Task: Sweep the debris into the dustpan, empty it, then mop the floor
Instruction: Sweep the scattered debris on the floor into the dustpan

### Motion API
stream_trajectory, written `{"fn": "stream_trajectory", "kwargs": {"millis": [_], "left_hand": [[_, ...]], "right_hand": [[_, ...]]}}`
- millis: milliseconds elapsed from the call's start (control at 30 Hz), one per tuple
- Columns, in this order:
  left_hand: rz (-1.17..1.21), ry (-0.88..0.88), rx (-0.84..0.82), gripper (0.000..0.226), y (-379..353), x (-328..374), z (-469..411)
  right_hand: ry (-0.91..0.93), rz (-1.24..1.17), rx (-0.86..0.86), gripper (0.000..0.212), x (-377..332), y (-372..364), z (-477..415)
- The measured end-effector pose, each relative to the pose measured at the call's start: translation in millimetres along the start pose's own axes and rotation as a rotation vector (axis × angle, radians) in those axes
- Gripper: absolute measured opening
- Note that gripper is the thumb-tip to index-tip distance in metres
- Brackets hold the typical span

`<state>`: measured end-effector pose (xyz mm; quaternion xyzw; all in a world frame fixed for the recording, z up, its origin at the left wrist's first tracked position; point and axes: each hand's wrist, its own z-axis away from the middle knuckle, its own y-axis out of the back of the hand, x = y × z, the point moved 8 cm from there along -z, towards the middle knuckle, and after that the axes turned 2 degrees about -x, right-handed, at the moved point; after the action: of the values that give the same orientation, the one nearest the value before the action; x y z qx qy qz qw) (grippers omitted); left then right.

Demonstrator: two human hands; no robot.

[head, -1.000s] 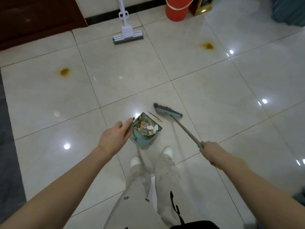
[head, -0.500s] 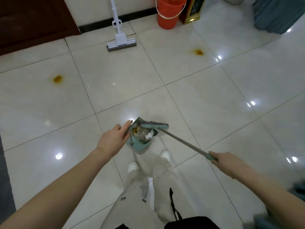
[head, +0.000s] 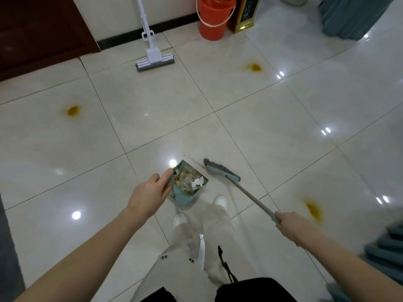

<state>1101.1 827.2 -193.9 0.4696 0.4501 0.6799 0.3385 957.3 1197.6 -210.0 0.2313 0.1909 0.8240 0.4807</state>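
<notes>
A teal dustpan [head: 185,196] sits on the tiled floor just ahead of my feet, filled with debris [head: 190,180] of brown scraps and white paper. My left hand [head: 150,192] grips the dustpan's handle at its left side. My right hand [head: 293,226] is closed on the handle of a teal broom, whose head [head: 221,171] rests on the floor just right of the dustpan's mouth. A thin line of dust [head: 195,161] lies in front of the pan. A white sponge mop [head: 155,59] leans against the far wall.
Orange stains mark the floor at the left [head: 73,110], far right [head: 254,67] and near right [head: 314,209]. An orange bucket [head: 212,18] and a gold-trimmed box [head: 245,16] stand by the wall. Teal furniture [head: 346,18] is at the back right; a dark door [head: 39,29] is at the back left.
The broom head, which was pressed against the dustpan's mouth half a second ago, has drawn back to the right. My left hand and the dustpan stay put.
</notes>
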Motion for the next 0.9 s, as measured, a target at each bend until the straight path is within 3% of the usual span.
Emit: {"fn": "stream_trajectory", "kwargs": {"millis": [200,467,700,900], "left_hand": [[-0.019,0.046,-0.007,0.036,0,-6,-12],[-0.015,0.053,-0.008,0.035,0,-12,-5],[-0.054,0.036,0.013,0.033,4,-11,8],[-0.106,0.014,0.031,0.037,4,-22,17]], "right_hand": [[0.101,0.209,0.017,0.025,0,1,15],[-0.001,0.060,0.045,0.032,22,34,11],[0.043,0.030,0.157,0.016,-34,55,-12],[0.084,0.189,0.111,0.027,-74,38,-23]]}}
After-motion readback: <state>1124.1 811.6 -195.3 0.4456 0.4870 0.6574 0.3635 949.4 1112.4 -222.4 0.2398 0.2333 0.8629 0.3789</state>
